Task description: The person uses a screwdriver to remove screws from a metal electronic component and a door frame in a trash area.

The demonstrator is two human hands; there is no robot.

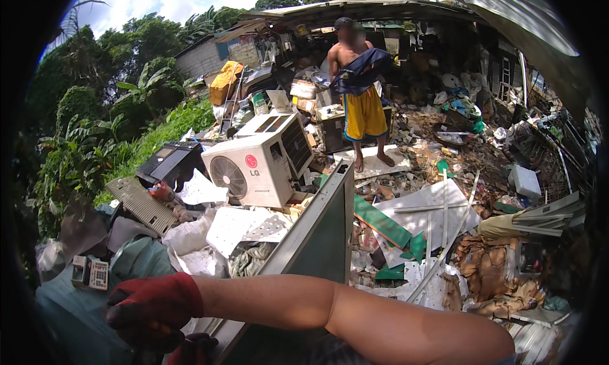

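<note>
My right arm reaches across from the lower right. My right hand (154, 311), in a red and dark work glove, is closed into a fist at the lower left; whatever it may hold is hidden. Just below it, at the lower edge, shows a small part of my left hand (195, 348), also gloved, with its fingers mostly cut off. It lies against or close to the pale metal frame of a large dark green panel (320, 251), which stands tilted in front of me. Bluish-green sheeting (66, 308) lies beside my right hand, with a keypad device (91, 272) on it.
A white air-conditioner outdoor unit (266, 175) stands beyond the panel, near a black box-shaped appliance (170, 162). Another person (358, 79) in yellow shorts stands farther back, holding dark cloth. White boards (428, 213), long strips and mixed scrap cover the ground to the right.
</note>
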